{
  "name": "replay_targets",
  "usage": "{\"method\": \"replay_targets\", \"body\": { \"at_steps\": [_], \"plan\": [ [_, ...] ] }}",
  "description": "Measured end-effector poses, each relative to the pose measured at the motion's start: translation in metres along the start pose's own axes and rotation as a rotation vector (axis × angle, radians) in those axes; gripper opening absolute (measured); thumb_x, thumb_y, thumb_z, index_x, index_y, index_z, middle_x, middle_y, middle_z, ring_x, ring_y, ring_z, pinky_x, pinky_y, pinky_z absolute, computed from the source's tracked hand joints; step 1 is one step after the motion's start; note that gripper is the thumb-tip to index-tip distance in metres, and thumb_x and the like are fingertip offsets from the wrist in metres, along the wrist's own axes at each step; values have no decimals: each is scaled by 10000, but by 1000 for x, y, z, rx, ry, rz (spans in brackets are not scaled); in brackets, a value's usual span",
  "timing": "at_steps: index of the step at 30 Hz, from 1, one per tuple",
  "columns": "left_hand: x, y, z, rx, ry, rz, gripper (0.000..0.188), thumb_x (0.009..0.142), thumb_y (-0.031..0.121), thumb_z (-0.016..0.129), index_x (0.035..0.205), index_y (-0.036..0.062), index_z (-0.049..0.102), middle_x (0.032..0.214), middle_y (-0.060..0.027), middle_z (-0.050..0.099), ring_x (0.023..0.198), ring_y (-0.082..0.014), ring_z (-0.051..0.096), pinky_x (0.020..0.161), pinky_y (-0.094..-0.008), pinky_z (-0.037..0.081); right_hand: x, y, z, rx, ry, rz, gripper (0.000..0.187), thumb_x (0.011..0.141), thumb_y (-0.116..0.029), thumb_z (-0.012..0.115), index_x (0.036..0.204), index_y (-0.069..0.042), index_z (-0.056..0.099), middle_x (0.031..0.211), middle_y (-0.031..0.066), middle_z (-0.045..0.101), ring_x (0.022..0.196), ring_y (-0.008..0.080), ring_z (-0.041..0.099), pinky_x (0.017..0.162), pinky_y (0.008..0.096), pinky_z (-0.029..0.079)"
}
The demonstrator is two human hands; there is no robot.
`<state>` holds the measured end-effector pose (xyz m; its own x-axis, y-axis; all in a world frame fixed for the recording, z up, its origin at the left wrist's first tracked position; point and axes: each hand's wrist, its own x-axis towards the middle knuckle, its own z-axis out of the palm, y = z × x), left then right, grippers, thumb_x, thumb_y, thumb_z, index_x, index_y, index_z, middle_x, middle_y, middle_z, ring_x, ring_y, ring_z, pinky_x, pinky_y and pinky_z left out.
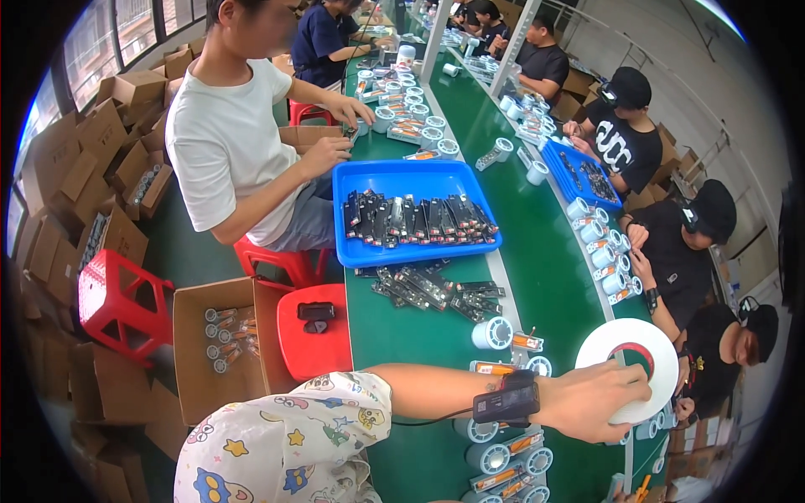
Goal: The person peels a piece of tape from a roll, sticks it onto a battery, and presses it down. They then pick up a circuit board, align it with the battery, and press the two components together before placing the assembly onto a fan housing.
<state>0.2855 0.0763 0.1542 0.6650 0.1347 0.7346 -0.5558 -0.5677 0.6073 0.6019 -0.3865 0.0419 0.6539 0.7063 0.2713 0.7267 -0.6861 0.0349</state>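
Note:
My left hand (594, 402) reaches across the green bench to the right, palm down. Its fingers are closed over a large roll of white tape (594, 345), with the fingertips at the central hole. A small black device is strapped to the wrist, and a cable runs from it. Beneath and beside the forearm lie pale blue parts (496, 333) with round spoked ends and orange pieces. Farther off, a pile of thin black strips (411, 287) rests on the bench, just in front of a blue tray (470, 174) filled with similar strips. My right hand is out of view.
At the left stand a red stool (323, 360) with a black object on it, an open cardboard box (194, 369) holding parts, and another red stool (113, 293). A person in white (231, 142) works beyond the tray. Several people sit along the bench's right side.

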Motion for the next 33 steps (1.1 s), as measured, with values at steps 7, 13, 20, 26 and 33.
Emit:
{"method": "replay_targets", "body": {
  "at_steps": [7,13,20,26,33],
  "plan": [
    [-7,10,-1,-88,-55,12,487,779,202,693,1194,-21,570,1164,-211,547,1010,-432,581,929,-491,476,-22,-30,3,-252,-179,-86,489,739,-37,721,1218,-6,630,1389,330,477,1297,519,466,1044,533,450],
    [-4,-17,10,-73,-73,99,630,739,179,687,1284,-93,528,1307,-327,495,1212,-511,508,1054,-505,441,49,-289,-112,437,518,-63,305,897,24,654,1200,-13,656,1242,134,612,1139,290,622,938,387,532],
    [3,14,10,25,-169,132,602,769,71,683,1357,9,571,1377,-259,557,1281,-443,553,1057,-455,467,38,-383,-137,669,640,-74,371,863,-22,754,1221,2,660,1329,174,523,1021,241,668,793,316,613],
    [-7,36,21,-90,-278,22,621,773,5,674,1384,37,569,1332,-181,638,1231,-331,629,1044,-381,482,-2,-377,-120,619,805,-28,344,828,-29,801,1154,-2,695,1261,156,576,1017,228,670,801,321,602],
    [-18,35,27,-26,-261,113,580,773,21,689,1345,30,597,1322,-185,644,1204,-335,642,1026,-394,503,-14,-386,-120,559,850,5,220,802,6,808,998,-9,709,1164,135,632,965,239,677,827,338,563]
  ]
}}
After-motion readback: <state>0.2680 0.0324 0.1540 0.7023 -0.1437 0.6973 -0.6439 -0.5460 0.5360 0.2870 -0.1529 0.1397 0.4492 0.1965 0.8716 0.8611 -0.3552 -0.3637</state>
